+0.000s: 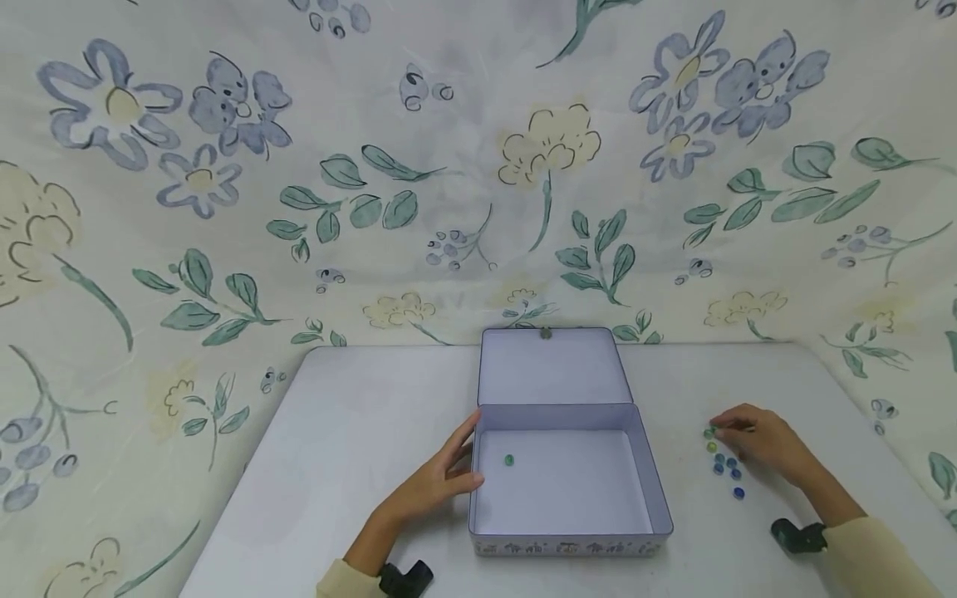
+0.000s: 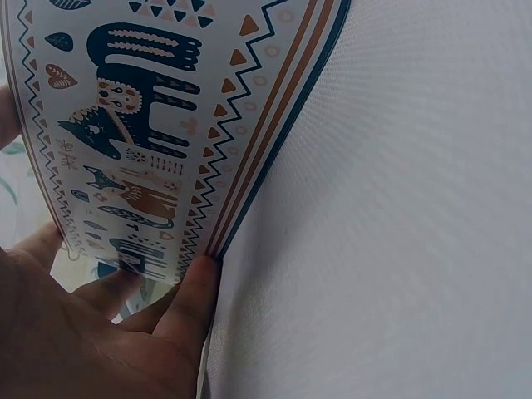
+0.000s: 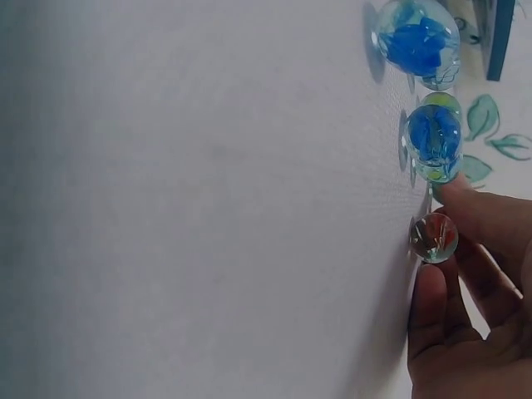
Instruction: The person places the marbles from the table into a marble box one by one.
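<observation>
On the table, left hand (image 1: 437,482): flat, fingers straight against tin (image 1: 568,544) wall.
Right hand (image 1: 763,440): fingertips pinching one marble (image 3: 433,238) (red-flecked).
Risk: loose marbles (image 1: 727,469) nearby could roll if nudged.

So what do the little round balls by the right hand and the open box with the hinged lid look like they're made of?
Small round marbles: likely glass, clear and glossy with coloured swirls inside. Open pale rectangular box: probably thin printed tin, with smooth walls and patterned outside.
</observation>
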